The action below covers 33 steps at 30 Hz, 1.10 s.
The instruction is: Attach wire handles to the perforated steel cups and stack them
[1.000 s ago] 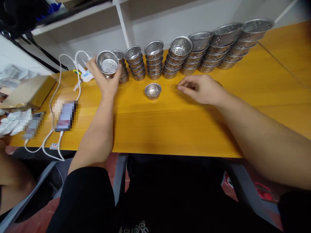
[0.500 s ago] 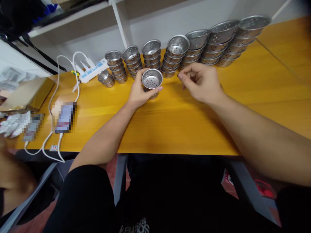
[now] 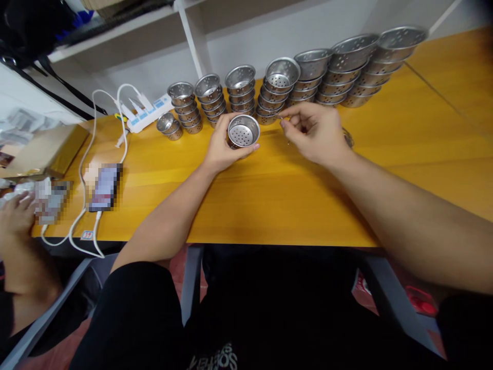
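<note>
My left hand (image 3: 222, 146) is wrapped round a perforated metal cup (image 3: 244, 131) just above the table, its open mouth facing up. Small holes dot its bottom; whether another cup sits under it is mostly hidden. To the right, my right hand (image 3: 314, 131) pinches a thin wire-like piece (image 3: 280, 116) between thumb and forefinger, apart from the cup. Behind both hands stand stacks of similar perforated cups, among them a middle stack (image 3: 282, 76) and a wider one (image 3: 400, 43) at the right. A small metal coil (image 3: 348, 137) shows partly behind my right wrist.
A short cup stack (image 3: 168, 125) stands left, near a white power strip (image 3: 150, 114) with cables. A charging phone (image 3: 103, 186), another blurred device (image 3: 56, 200) and a cardboard box (image 3: 46, 151) lie further left. A co-worker's hand (image 3: 17, 213) rests by them. Shelving backs the wooden table (image 3: 277, 205).
My left hand and the cup have shifted slightly right and nearer to me. My right hand has moved a little left. The co-worker's hand has come up onto the table at left.
</note>
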### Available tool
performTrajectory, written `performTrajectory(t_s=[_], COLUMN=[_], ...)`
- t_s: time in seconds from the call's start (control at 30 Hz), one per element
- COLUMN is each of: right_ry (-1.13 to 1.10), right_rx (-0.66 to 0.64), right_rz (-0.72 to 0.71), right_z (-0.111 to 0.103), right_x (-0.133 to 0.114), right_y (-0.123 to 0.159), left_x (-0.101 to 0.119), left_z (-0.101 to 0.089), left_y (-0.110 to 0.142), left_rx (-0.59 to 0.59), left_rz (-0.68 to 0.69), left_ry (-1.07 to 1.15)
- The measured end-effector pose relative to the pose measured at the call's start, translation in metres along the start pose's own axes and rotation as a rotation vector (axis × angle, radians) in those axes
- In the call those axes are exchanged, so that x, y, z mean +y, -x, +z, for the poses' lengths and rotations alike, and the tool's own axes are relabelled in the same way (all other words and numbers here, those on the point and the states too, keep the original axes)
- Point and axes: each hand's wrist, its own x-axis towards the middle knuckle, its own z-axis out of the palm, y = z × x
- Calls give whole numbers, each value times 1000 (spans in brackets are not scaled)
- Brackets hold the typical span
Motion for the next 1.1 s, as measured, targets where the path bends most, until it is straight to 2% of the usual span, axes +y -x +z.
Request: performTrajectory(t_s=[0.37,0.53,0.73,0.93,1.1], right_ry=[0,0,7,12,31], right_rx=[-7,-11,13,18,12], right_rz=[9,37,2,-6,-6], right_z=[0,-1,-1,-3,-4], right_x=[-8,-9,-4,-4,-17], right_y=[1,2,1,2,6], left_x=[-32,-29,-21,-27,-27], left_z=[13,9,-2,6,9], left_y=[6,5,0,3,2], left_rx=[59,32,4,58,12], left_rz=[-23,27,33,0,40], left_ry=[61,106,137,113,141])
